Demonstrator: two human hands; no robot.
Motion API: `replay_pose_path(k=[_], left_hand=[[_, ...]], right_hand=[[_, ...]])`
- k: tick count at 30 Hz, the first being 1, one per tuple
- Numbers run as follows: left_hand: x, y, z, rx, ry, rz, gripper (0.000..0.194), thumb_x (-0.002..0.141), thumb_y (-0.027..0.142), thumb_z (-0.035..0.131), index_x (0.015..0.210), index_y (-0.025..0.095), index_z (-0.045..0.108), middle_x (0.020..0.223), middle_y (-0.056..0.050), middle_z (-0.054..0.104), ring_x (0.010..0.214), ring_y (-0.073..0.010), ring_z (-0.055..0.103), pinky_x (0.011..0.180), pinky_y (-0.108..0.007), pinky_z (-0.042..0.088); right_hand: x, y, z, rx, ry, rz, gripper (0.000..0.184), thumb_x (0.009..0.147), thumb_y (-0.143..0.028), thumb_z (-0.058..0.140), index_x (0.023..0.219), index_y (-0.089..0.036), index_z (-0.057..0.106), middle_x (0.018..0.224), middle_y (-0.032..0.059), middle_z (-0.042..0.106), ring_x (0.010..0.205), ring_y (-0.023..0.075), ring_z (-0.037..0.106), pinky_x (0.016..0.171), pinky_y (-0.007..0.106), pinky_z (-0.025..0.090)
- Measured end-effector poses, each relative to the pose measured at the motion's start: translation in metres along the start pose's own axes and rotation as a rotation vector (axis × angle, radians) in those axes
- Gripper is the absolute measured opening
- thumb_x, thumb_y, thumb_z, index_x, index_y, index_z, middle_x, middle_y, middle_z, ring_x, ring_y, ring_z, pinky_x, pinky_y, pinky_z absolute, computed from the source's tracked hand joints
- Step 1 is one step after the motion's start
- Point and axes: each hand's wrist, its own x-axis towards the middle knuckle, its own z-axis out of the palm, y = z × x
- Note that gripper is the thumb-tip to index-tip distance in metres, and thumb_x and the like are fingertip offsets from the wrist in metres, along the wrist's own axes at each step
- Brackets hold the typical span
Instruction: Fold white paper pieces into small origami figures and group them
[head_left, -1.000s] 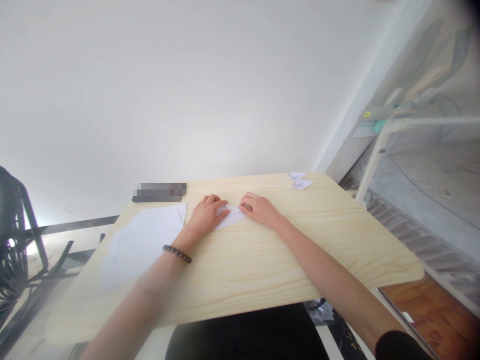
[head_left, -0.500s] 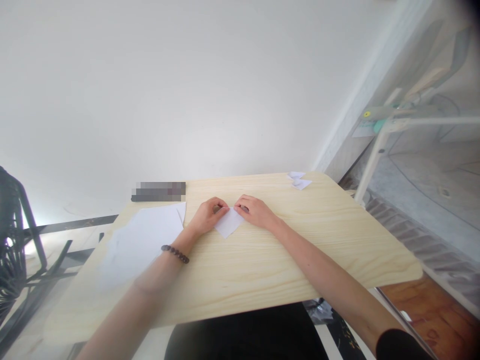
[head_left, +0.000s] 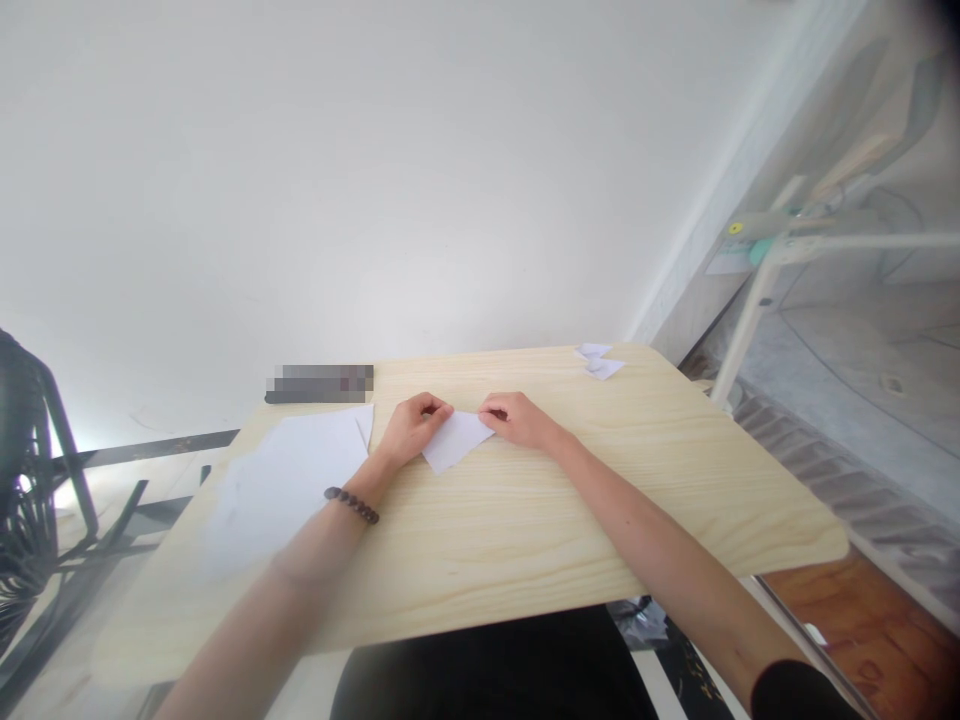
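Observation:
A small piece of folded white paper (head_left: pixel 456 441) is held between my two hands over the middle of the table, one corner pointing toward me. My left hand (head_left: pixel 414 427) pinches its upper left edge between thumb and fingers. On the opposite side, my right hand (head_left: pixel 516 419) grips the upper right corner with the fingertips. Some of the paper's edge is hidden under the fingers. A dark bead bracelet (head_left: pixel 352 504) circles my left wrist.
White sheets (head_left: pixel 292 470) lie on the left of the wooden table (head_left: pixel 600 540). A blurred dark object (head_left: pixel 321 385) sits at the back left. Folded paper pieces (head_left: pixel 602 366) rest near the back right edge. A black chair (head_left: pixel 45 430) stands left of the table.
The paper has been turned and shifted between my hands, and more of its plain face shows now. My left fingers have gone from lying on it to pinching its edge.

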Motion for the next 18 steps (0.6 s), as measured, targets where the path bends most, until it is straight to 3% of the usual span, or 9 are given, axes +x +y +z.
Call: replay_pose_path(k=[11,18], left_hand=[[0.0,-0.004,-0.002,-0.072,-0.017,-0.025,0.039,0.073,0.05,0.046,0.077,0.014,0.059,0.07,-0.003,0.062,0.063,-0.0145,0.054,0.052,-0.023,0.039],[-0.002,-0.001,-0.001,-0.016,-0.069,0.037,0.034,0.074,0.045,0.047,0.08,0.015,0.06,0.077,-0.004,0.063,0.066,-0.0147,0.055,0.056,-0.023,0.041]], right_hand=[[-0.002,0.013,-0.002,0.012,0.028,0.061,0.019,0.077,-0.025,0.045,0.068,-0.014,0.057,0.068,0.0,0.057,0.058,0.0076,0.047,0.054,0.019,0.034],[-0.004,-0.007,0.004,-0.279,0.088,-0.096,0.017,0.079,-0.021,0.043,0.071,-0.016,0.058,0.075,0.0024,0.057,0.063,0.0086,0.048,0.063,0.021,0.035]])
